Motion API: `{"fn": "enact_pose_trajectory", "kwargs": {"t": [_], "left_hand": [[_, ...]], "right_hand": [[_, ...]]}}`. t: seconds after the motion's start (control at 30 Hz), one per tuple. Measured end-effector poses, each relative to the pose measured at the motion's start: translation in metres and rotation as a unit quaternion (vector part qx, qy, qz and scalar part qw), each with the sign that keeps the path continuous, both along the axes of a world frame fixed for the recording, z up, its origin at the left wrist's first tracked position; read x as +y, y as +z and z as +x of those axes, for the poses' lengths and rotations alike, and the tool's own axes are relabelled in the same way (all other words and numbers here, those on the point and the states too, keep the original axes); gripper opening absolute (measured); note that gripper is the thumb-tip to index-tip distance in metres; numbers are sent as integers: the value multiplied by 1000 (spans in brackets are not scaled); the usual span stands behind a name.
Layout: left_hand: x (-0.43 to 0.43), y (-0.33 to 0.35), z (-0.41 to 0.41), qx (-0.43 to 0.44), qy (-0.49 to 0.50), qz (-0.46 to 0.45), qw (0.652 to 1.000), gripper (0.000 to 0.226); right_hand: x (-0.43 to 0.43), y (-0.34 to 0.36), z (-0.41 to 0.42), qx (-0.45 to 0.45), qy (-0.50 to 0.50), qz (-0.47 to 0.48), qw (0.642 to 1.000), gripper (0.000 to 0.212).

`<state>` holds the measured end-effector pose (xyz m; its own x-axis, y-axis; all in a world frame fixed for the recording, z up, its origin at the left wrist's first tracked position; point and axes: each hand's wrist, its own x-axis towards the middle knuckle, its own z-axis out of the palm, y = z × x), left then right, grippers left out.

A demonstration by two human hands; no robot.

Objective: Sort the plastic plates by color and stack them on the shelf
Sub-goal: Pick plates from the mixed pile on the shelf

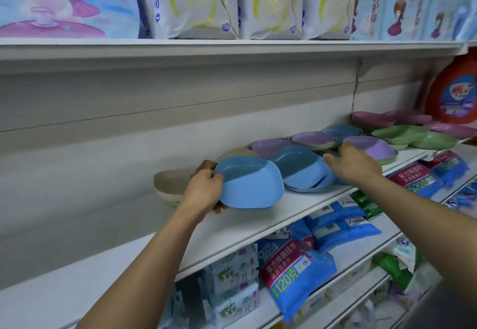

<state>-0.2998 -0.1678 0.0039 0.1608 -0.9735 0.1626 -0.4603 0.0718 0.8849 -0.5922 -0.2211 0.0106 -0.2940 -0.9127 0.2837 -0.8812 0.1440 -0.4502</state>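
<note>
Our left hand (206, 189) pinches the light blue plate (251, 184) by its left rim alone, fingers curled round the edge, holding it tilted low over the shelf (232, 228) between the beige plates (170, 181) and the blue stack (302, 171). So thin a hold could let it swivel and drop off the near edge. Our right hand (356, 163) reaches beside that stack with fingers loosely spread, and a careless nudge might shove its unevenly nested plates into the purple plate (371, 148).

A pale back panel (154, 111) spans the middle left of the frame above the white middle shelf (245, 225), under even indoor light. Pastel packets (206, 6) line the top shelf (180, 47) along the upper edge; blue and white bags (291, 269) crowd the lower shelves (366, 248) at lower right.
</note>
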Motion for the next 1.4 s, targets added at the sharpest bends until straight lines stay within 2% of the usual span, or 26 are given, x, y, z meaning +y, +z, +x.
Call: {"fn": "enact_pose_trajectory", "kwargs": {"t": [0.13, 0.2, 0.27, 0.37, 0.5, 0.7, 0.97, 1.17, 1.3, 1.4], "left_hand": [[-5, 3, -5, 37, 19, 27, 999, 22], [-5, 3, -7, 40, 35, 30, 998, 22], [-4, 2, -9, 44, 48, 23, 998, 22], [3, -2, -13, 49, 71, 11, 996, 23], [19, -9, -20, 84, 94, -8, 992, 27], [54, -16, -34, 110, 152, -12, 982, 26], [105, -28, -27, 116, 243, -19, 963, 22], [134, -29, -12, 124, 287, -31, 949, 22], [143, -24, -2, 119, 299, -26, 946, 25], [145, -20, 4, 114, 304, -23, 946, 27]], "right_hand": [[-22, -5, -1, -3, -2, 61, 998, 63], [-29, -7, -3, -15, 10, 84, 996, 66], [-34, -8, -4, -17, 26, 94, 995, 59], [-39, -9, -8, -8, 55, 108, 993, 31], [-42, -9, -13, -11, 78, 100, 992, 13], [-38, -12, -20, -75, 133, 76, 985, 18], [-9, -19, 14, -114, 258, 62, 957, 6], [1, -27, 53, -72, 301, 83, 947, 12], [5, -22, 69, 105, 297, 92, 945, 10], [2, -16, 79, 197, 291, 43, 935, 23]]}}
